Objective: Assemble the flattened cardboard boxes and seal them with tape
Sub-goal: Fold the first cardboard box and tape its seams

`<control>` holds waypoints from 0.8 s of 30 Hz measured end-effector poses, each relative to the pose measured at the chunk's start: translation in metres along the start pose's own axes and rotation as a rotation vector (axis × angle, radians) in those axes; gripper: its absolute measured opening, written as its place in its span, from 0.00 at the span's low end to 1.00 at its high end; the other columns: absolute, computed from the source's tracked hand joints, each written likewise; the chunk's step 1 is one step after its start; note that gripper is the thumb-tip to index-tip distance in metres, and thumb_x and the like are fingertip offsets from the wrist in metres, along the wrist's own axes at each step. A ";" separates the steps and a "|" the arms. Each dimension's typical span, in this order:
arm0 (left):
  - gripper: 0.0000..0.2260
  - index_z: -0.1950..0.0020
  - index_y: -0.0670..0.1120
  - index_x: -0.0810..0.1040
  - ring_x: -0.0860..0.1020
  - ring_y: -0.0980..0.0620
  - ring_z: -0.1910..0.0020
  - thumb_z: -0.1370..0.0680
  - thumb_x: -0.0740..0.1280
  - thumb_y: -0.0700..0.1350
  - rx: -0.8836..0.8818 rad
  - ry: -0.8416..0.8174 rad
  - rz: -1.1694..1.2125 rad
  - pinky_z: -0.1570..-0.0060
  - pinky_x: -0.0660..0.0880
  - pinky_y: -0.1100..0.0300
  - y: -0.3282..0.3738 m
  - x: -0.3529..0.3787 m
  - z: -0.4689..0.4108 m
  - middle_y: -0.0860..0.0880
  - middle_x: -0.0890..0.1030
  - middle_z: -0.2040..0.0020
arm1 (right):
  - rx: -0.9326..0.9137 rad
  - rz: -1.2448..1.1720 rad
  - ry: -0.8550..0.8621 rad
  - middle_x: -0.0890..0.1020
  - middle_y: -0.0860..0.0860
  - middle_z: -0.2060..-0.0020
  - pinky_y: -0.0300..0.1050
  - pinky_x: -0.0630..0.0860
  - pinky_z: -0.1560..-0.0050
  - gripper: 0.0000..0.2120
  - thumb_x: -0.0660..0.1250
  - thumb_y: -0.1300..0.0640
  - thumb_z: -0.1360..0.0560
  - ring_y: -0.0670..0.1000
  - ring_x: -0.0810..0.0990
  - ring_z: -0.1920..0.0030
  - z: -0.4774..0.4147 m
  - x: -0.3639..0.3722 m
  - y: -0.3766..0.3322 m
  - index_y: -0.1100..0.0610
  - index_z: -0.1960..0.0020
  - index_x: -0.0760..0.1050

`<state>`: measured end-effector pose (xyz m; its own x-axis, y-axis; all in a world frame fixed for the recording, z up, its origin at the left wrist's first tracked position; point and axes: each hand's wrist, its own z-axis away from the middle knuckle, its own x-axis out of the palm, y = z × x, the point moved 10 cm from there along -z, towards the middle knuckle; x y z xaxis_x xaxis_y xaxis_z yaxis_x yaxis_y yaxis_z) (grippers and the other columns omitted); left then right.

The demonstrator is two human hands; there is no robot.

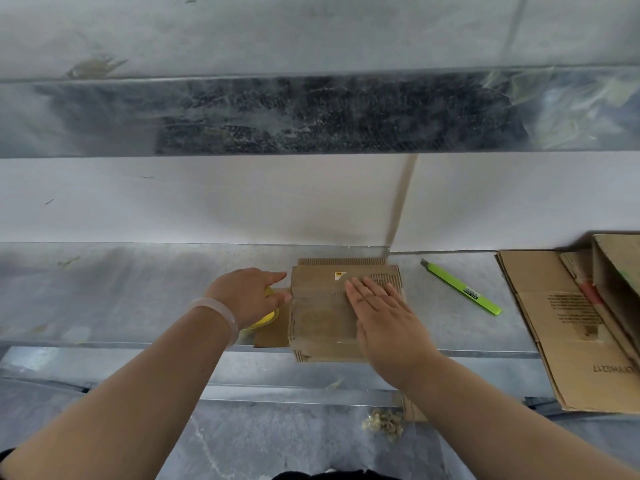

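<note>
Left grip [249, 296] clutched tape [265, 321]; right grip [377, 317] pressed flat on box [318, 306]; knife [460, 287], cardboard [571, 327] lay right of it.

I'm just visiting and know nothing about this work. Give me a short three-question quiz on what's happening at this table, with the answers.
1. True or false: the right hand lies flat on top of the small cardboard box.
2. Where is the green utility knife? A) on the box B) on the table, to the box's right C) on the floor.
3. Fill in: the left hand holds a yellow ____ beside the box.
Key: 1 true; 2 B; 3 tape roll.
</note>
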<state>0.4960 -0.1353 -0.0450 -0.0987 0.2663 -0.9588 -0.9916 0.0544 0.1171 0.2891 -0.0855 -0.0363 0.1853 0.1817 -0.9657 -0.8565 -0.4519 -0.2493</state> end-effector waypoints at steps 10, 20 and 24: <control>0.25 0.28 0.61 0.66 0.71 0.49 0.33 0.23 0.56 0.67 -0.005 -0.012 0.031 0.36 0.68 0.52 0.004 -0.003 0.003 0.53 0.73 0.31 | 0.014 0.166 -0.006 0.49 0.51 0.20 0.56 0.33 0.26 0.42 0.40 0.29 0.26 0.54 0.45 0.21 -0.001 0.011 -0.010 0.53 0.20 0.44; 0.14 0.43 0.64 0.73 0.76 0.58 0.55 0.27 0.71 0.57 0.158 0.069 0.441 0.58 0.69 0.67 0.020 -0.023 0.029 0.57 0.77 0.53 | -0.016 0.174 -0.054 0.37 0.45 0.23 0.55 0.36 0.23 0.43 0.34 0.28 0.29 0.50 0.37 0.22 0.016 0.002 0.027 0.50 0.21 0.37; 0.14 0.46 0.65 0.76 0.75 0.67 0.56 0.28 0.74 0.53 0.138 0.084 0.525 0.58 0.68 0.77 0.014 -0.021 0.039 0.61 0.77 0.54 | -0.047 0.192 -0.083 0.35 0.44 0.23 0.55 0.35 0.23 0.42 0.33 0.28 0.29 0.50 0.35 0.22 0.020 0.004 0.032 0.50 0.21 0.35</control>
<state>0.4872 -0.1024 -0.0127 -0.5892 0.2143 -0.7791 -0.7877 0.0625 0.6129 0.2527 -0.0819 -0.0464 -0.0214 0.1584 -0.9871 -0.8484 -0.5253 -0.0659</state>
